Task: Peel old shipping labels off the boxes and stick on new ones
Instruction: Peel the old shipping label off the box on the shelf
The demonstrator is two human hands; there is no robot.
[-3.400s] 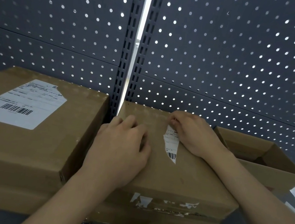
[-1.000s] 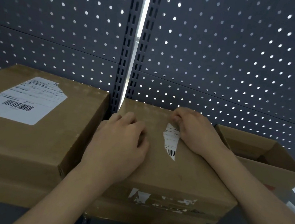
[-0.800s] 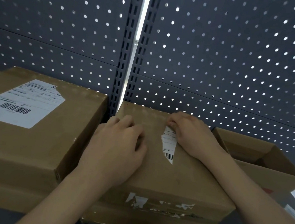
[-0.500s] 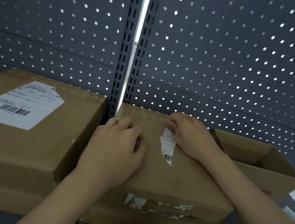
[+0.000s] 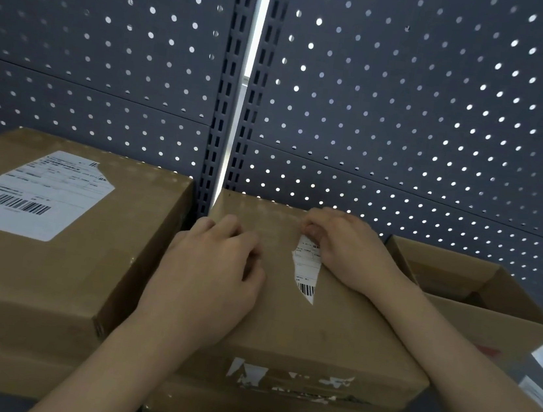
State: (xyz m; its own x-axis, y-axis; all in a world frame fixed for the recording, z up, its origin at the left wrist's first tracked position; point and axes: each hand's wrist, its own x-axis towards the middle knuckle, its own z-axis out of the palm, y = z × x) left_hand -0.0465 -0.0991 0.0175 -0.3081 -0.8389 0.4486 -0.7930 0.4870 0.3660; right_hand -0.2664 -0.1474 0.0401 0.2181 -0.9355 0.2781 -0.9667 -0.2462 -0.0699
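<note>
The torn label strip (image 5: 306,268) lies on top of the middle box (image 5: 332,336), its upper end pinched by the curled fingers (image 5: 312,228) of the right hand (image 5: 351,251), while at its nine o'clock the left hand (image 5: 210,277) rests on the box, fingers loosely bent, holding nothing.

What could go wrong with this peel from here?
1. The strip is narrow and ragged, and the right hand pinches only its top end. It may tear and leave bits, like the scraps on the front of the box.
2. The box sits on another carton, steadied only by the left hand, so a hard pull might slide it.
</note>
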